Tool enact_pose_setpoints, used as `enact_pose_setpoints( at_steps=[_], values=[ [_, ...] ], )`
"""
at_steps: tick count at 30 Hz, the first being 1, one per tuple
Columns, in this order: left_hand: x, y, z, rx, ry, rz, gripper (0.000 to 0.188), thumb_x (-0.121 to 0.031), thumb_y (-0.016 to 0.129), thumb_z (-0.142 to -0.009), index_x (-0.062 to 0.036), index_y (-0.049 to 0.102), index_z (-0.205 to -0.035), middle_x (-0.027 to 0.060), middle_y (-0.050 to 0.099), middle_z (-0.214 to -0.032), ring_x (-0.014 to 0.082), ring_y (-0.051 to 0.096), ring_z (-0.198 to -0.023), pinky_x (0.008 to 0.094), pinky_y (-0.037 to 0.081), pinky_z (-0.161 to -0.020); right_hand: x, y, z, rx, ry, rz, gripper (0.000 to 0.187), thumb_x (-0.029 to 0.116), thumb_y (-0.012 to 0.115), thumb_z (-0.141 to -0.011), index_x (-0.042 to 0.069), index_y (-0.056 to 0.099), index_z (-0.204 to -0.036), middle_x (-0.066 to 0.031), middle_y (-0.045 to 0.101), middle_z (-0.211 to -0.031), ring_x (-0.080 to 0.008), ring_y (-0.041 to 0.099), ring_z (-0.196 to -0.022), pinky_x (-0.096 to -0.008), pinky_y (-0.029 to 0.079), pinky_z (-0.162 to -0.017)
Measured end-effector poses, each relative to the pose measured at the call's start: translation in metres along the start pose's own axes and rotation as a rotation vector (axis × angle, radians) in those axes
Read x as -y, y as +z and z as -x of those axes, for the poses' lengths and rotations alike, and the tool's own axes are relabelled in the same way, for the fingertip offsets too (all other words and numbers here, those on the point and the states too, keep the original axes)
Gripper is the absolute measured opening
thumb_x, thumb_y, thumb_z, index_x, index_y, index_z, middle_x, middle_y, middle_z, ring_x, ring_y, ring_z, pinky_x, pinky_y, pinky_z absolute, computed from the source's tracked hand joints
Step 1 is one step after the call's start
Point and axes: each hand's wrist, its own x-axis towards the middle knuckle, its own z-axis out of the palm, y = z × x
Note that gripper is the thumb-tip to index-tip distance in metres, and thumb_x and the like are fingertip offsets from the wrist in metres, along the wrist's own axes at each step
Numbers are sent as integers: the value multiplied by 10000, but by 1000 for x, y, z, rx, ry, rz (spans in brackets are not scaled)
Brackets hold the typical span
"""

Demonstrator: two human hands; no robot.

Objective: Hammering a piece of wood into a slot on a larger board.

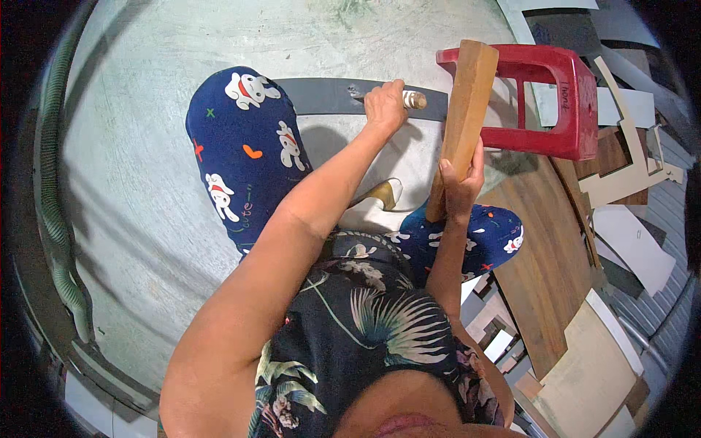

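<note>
My left hand (385, 106) is closed round a tool with a round wooden handle (416, 100) bound in white; its other end is hidden. Under that hand a dark grey curved strip (321, 95) lies crosswise, its left end behind my knee. A small shiny patch, too small to make out, shows on the strip just left of my fist. My right hand (464, 182) grips the lower part of a long, thick wooden block (469, 102). The block stands tilted, its upper end away from me, and covers the strip's right end.
A red plastic stool (579, 109) lies on its side beyond the block. Brown wood-grain boards (537, 292) and pale offcuts (635, 244) pile up at the right. A ribbed hose (55, 197) runs along the left. My bent knees (244, 139) flank the pale floor (161, 146).
</note>
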Motion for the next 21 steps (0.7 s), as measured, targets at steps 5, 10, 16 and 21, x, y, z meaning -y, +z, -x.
enact_pose_setpoints(
  at_steps=[5, 10, 16, 21],
  values=[
    [-5, -7, -3, 13, -10, 6, 222, -56, 672, -696, -69, 583, -899, 161, 655, -864, 371, 650, -794, 484, 505, -691, 3, 6, -4, -18, -49, 10, 772, 29, 640, -720, -35, 326, -1422, -144, 527, -1274, -226, 549, -1125, -339, 438, -970],
    [-16, -16, -1, 1, -20, 3, 211, -67, 670, -709, -66, 597, -907, 172, 663, -859, 370, 661, -789, 485, 513, -687, 24, 19, -8, 5, -40, -47, 753, 40, 642, -733, -46, 329, -1412, -155, 524, -1278, -230, 538, -1152, -348, 420, -994],
    [-21, -21, 2, 19, -58, 50, 233, -68, 666, -708, -69, 604, -933, 174, 667, -887, 368, 660, -809, 483, 511, -711, 21, 29, -21, 102, -60, -120, 742, 34, 641, -739, -54, 334, -1408, -152, 534, -1262, -225, 543, -1148, -342, 418, -997],
    [-11, -20, -8, 70, -132, 103, 256, -227, 690, -722, -76, 599, -907, 175, 669, -882, 375, 654, -828, 484, 503, -716, 13, 39, -30, 165, -37, -139, 750, 26, 642, -735, -55, 330, -1412, -156, 530, -1278, -221, 539, -1158, -333, 421, -993]
  ],
)
